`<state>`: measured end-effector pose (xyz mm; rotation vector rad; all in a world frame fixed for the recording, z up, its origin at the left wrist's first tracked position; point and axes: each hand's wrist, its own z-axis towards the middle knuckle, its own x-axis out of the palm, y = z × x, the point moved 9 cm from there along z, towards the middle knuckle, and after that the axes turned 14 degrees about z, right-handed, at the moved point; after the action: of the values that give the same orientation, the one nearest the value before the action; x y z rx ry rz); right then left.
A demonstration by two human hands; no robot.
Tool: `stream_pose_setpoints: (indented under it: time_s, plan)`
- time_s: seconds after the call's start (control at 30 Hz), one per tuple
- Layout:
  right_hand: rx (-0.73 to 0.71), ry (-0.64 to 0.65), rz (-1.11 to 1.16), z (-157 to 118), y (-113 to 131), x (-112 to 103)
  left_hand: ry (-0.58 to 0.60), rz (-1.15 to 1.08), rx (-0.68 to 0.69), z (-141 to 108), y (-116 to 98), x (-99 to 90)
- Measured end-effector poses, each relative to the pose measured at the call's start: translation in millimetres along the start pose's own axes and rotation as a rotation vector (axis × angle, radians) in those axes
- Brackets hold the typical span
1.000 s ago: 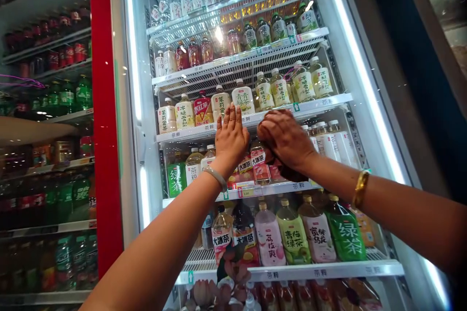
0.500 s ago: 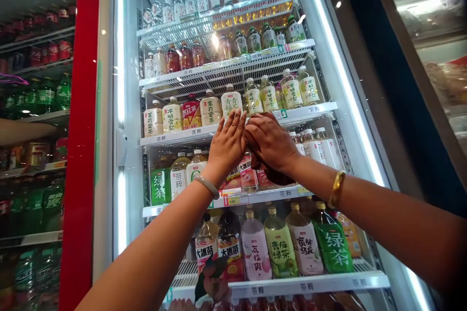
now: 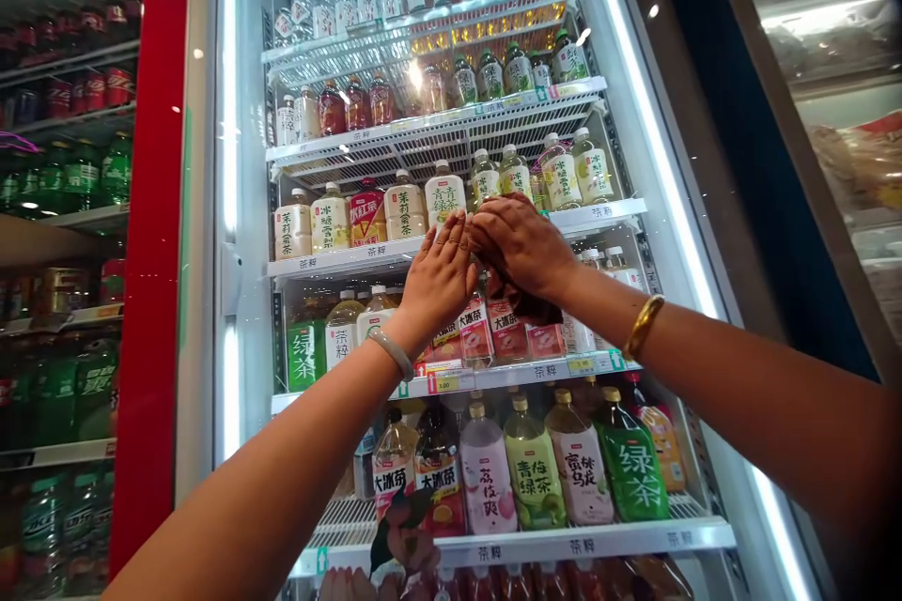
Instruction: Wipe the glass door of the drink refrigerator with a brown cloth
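Note:
Both my arms reach up to the glass door [image 3: 248,141] of a lit drinks fridge. My left hand [image 3: 438,274] lies flat on the glass, fingers stretched upward, with a pale bangle [image 3: 392,352] at the wrist. Right beside it, my right hand [image 3: 520,242] is closed over a dark brown cloth [image 3: 530,302], pressing it to the glass. Part of the cloth hangs below the palm. A gold bangle [image 3: 644,327] circles the right wrist. Behind the glass, bottles such as a white-labelled green tea bottle [image 3: 444,190] stand on the shelves.
Several white shelves [image 3: 536,545] of bottled drinks fill the fridge. A red frame [image 3: 151,235] divides it from another drinks fridge on the left. To the right are a dark door frame [image 3: 739,113] and another lit case with bagged goods [image 3: 870,150]. Reflections show on the glass.
My right hand has moved slightly upward with the cloth, and more of the cloth shows below it. My left hand stays flat on the glass. The view has shifted a little.

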<state>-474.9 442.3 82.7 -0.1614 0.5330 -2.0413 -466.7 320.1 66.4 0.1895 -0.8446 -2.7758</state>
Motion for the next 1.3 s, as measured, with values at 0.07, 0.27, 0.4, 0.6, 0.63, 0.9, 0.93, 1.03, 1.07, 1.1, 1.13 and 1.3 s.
stream_pose_setpoints:
  time_s: [0.07, 0.27, 0.4, 0.6, 0.63, 0.9, 0.93, 1.03, 1.07, 1.1, 1.13, 1.3]
  plan:
    - [0.032, -0.036, -0.004, 0.3, -17.0, -14.8, 0.012, -0.009, -0.009, 1.7, -0.3, -0.7]
    - [0.112, -0.172, -0.091, -41.1, -20.3, -40.8, -0.001, -0.048, -0.004, 32.0, -26.0, -6.3]
    - [0.005, -0.013, -0.062, -30.9, -17.5, -34.6, 0.007, -0.083, -0.087, 49.4, -36.1, -0.4]
    - [0.134, -0.136, -0.092, -51.4, -39.7, -65.0, -0.041, -0.070, -0.034, 40.1, -45.8, 2.0]
    - [0.139, -0.138, -0.094, -55.8, -34.2, -62.3, -0.048, -0.067, -0.012, 38.6, -47.7, 1.1]
    - [-0.046, 0.059, -0.013, -33.6, -43.0, -63.5, -0.030, -0.076, 0.058, 38.1, -52.8, -0.7]
    - [0.009, 0.001, -0.029, -36.7, -54.1, -74.3, -0.028, -0.083, 0.064, 38.2, -53.6, -0.8]
    - [0.142, -0.148, -0.099, -53.8, -62.3, -88.4, -0.036, -0.088, 0.059, 38.2, -54.4, -2.2]
    - [0.142, -0.138, -0.103, -55.9, -55.8, -82.4, -0.038, -0.083, 0.059, 38.1, -54.6, -2.4]
    - [0.117, -0.102, -0.097, -54.6, -46.8, -73.2, -0.039, -0.076, 0.065, 37.9, -55.1, -2.6]
    - [0.077, -0.049, -0.082, -50.2, -37.6, -62.7, -0.039, -0.066, 0.071, 37.8, -55.5, -2.5]
    - [-0.034, 0.116, -0.021, -22.9, -39.4, -53.7, -0.049, -0.040, 0.079, 37.6, -54.1, -0.8]
